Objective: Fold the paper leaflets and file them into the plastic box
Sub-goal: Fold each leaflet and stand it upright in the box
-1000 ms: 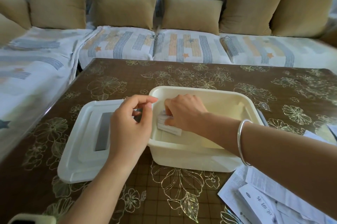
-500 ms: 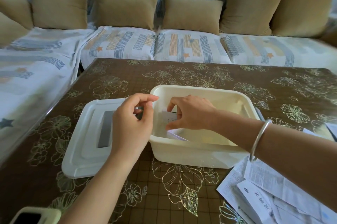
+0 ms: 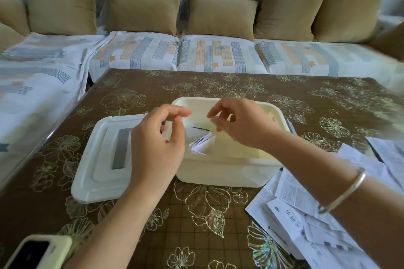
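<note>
A cream plastic box (image 3: 220, 170) stands in the middle of the brown flowered table. Folded white leaflets (image 3: 202, 140) lie inside it against its left wall, partly sprung open. My left hand (image 3: 157, 144) hovers over the box's left rim with loosely curled fingers and holds nothing. My right hand (image 3: 238, 124) hangs above the box's inside, fingers relaxed and empty, a silver bangle on its wrist. Unfolded printed leaflets (image 3: 306, 214) lie in a loose pile on the table at the lower right.
The box's white lid (image 3: 102, 159) lies flat on the table just left of the box. A phone in a pale case (image 3: 37, 251) sits at the table's near left corner. A sofa with tan cushions (image 3: 142, 8) runs behind and to the left of the table.
My right hand has let go of the folded leaflet inside the box and lifted up out of it. My left hand has risen slightly off the box's rim.
</note>
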### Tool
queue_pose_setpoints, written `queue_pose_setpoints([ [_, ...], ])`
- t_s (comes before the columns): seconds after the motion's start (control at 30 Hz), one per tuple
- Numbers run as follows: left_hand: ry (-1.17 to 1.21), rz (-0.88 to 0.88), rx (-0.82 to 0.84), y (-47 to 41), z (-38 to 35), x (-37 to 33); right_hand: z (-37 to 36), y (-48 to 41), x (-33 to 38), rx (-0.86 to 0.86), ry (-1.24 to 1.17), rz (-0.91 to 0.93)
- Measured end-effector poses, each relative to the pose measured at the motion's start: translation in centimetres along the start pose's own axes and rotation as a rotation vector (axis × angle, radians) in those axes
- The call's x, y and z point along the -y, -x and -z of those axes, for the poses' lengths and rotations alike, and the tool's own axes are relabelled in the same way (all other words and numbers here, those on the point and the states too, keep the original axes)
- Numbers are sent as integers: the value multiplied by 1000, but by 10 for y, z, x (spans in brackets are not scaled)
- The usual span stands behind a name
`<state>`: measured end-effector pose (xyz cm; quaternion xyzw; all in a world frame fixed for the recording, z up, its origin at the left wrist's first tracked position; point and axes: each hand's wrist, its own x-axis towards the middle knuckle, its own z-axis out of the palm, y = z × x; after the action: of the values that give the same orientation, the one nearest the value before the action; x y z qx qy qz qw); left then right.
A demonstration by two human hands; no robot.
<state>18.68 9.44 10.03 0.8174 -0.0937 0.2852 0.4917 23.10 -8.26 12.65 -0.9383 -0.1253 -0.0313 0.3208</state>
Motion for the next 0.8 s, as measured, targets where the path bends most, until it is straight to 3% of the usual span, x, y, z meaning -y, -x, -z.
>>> queue_pose_setpoints([
  [0.2, 96, -116, 72, 37, -11, -36, 31, 104, -14, -441, -329, -113],
  [0.3, 83, -168, 171, 74, -23, -42, 24, 151, -63, -614, -71, -293],
  [0.4, 22, -147, 345, 125, -36, -30, 7, 187, -110, -410, 370, -429],
  [0.47, -31, -101, 434, 154, -44, -19, -2, 201, -128, -189, 485, -399],
  [0.53, -56, -40, 472, 170, -48, -10, -3, 205, -129, -85, 531, -399],
  [0.8, -44, 39, 458, 182, -42, -11, -8, 223, -107, -229, 603, -158],
])
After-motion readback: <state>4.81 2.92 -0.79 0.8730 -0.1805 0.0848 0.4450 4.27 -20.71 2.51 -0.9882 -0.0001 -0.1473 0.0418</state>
